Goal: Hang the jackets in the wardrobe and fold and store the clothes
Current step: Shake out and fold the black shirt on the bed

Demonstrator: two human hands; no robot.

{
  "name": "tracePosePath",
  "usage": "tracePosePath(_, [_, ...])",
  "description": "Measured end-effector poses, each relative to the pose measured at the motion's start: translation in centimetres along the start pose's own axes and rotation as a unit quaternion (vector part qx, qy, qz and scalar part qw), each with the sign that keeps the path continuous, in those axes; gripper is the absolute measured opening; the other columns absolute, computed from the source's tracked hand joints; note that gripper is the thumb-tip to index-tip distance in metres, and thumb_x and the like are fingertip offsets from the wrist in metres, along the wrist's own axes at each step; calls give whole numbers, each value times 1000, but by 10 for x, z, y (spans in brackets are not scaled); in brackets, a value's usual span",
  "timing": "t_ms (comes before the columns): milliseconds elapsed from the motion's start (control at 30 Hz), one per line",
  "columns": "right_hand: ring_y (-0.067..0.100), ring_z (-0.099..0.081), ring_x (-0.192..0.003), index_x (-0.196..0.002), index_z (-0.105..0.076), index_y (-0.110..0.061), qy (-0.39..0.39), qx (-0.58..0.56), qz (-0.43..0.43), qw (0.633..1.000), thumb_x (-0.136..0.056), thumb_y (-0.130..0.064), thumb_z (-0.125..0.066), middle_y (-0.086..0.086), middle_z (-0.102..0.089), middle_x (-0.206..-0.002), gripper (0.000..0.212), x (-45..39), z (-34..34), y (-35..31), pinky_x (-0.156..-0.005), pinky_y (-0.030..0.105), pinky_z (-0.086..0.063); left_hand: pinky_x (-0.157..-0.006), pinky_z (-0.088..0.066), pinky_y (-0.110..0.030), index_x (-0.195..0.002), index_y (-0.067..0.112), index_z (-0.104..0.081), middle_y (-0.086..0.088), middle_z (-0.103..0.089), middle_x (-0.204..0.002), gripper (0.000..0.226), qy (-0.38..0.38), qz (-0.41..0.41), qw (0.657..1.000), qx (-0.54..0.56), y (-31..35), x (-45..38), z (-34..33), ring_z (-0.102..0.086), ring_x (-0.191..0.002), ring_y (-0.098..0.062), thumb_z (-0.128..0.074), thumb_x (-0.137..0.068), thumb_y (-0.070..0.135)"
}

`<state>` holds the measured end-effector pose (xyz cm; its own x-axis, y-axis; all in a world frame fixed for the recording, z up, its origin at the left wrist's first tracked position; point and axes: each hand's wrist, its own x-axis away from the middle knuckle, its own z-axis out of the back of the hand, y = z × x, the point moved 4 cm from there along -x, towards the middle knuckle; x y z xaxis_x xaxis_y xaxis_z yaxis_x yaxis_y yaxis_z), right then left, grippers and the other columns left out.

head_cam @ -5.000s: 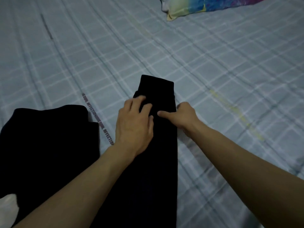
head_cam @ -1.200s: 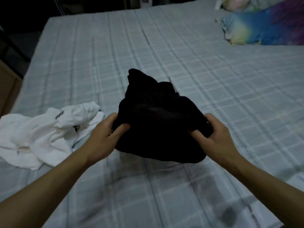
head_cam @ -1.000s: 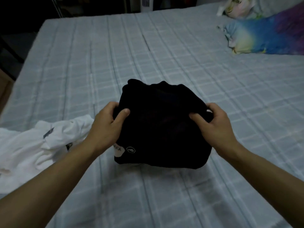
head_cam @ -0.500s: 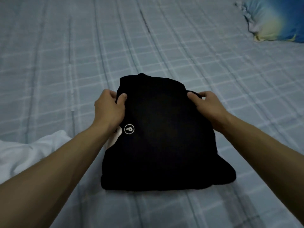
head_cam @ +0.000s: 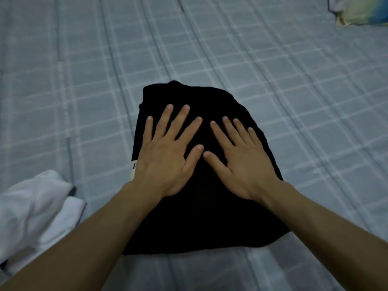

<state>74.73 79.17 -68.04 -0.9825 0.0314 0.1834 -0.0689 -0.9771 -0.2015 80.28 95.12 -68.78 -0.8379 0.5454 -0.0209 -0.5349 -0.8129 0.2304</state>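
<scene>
The black garment (head_cam: 201, 206) lies flat on the bed (head_cam: 273, 80), toward its near edge, folded into a rough rectangle. Half a second ago both hands were pinching its far corners and lowering it; now they have let go and lie on top of it. The left hand (head_cam: 165, 156) and the right hand (head_cam: 241, 160) rest side by side, fingers straight and spread, palms down on the far half of the cloth — nothing is gripped, only pressed. The thumbs almost meet at the middle.

This reads as smoothing: the fold looks made, and the hands are flattening it so that it holds. A pale label (head_cam: 134, 168) peeks out at the garment's left edge, just beside the left wrist.

For the task, this piece seems close to ready for storing, though it is not yet put away. A crumpled white garment (head_cam: 31, 211) waits at the bed's near left corner, just apart from the black one and unfolded, so more folding remains. A coloured pillow (head_cam: 361, 13) sits at the far right corner. No wardrobe or jacket shows here.
</scene>
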Motion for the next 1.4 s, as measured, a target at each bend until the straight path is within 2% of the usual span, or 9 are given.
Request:
tracePosePath(167, [17,5,-152,-157,-2,-35,-25,-28,8,999,-89,-70,-11,0,-2,-166,77,-4,2,3,-123,42,3,-123,4,-51,-157,36,-20,7,-4,-167,64,-15,-5,1000,10,0,-1,3,9,-154,-20,-15,-97,60])
tracePosePath(267, [21,-6,-152,-156,-18,-29,34,-36,50,998,-95,-60,-27,5,-15,-164,69,22,29,-13,-124,45,-6,-123,0,-52,-156,33,-25,1,-8,-167,65,-11,-18,1000,11,4,11,24,4,-154,-24,-20,-97,60])
tracePosePath(367, [24,-20,-150,-150,-37,-22,87,-28,125,988,-93,-51,-45,7,-28,-160,65,70,50,-33,-121,46,-18,-116,-26,-55,-137,19,-59,-11,-41,-155,45,123,-101,987,5,18,48,66,-32,-145,-35,-54,-94,32])
tracePosePath(433, [24,-15,-151,-152,-33,-25,55,-2,147,988,-83,-64,-54,7,-24,-161,82,103,46,-34,-121,49,-20,-103,-39,-53,-120,13,-70,-12,-56,-141,34,186,-139,972,34,22,85,79,-50,-131,-36,-65,-88,23])
tracePosePath(600, [29,-2,-152,-157,-10,-29,-41,113,137,983,-48,-73,-79,12,-9,-165,137,131,14,-20,-118,59,-17,-109,-32,-63,-148,20,-44,-14,-35,-157,108,-35,-138,989,-47,11,133,36,-31,-145,-38,-76,-57,69])
tracePosePath(700, [31,-12,-151,-156,-19,-28,-11,115,124,986,-50,-63,-84,14,-21,-161,129,120,7,-18,-116,60,-23,-110,-29,-66,-153,18,-35,-20,-32,-158,122,-86,-123,984,-97,14,128,21,-31,-144,-44,-85,-49,59])
tracePosePath(867, [34,-31,-144,-150,-33,-25,1,93,126,988,-51,-53,-87,15,-36,-153,116,114,5,-15,-109,58,-35,-99,-42,-65,-136,13,-49,-25,-55,-138,67,-17,-126,987,-97,24,118,23,-53,-125,-49,-64,-71,18])
tracePosePath(1100, [32,-51,-130,-137,-44,-26,14,41,129,991,-59,-48,-82,10,-55,-139,89,103,51,-23,-97,51,-49,-89,-52,-52,-115,19,-58,-12,-70,-116,63,29,-109,992,-47,28,103,70,-68,-104,-38,-81,-57,8])
tracePosePath(1400, [25,-55,-123,-139,-44,-29,59,-2,168,984,-67,-49,-71,2,-55,-134,79,141,187,-65,-94,47,-50,-83,-56,-45,-105,18,-72,-8,-72,-113,61,90,-87,990,-57,65,131,233,-70,-101,-33,-88,-47,11])
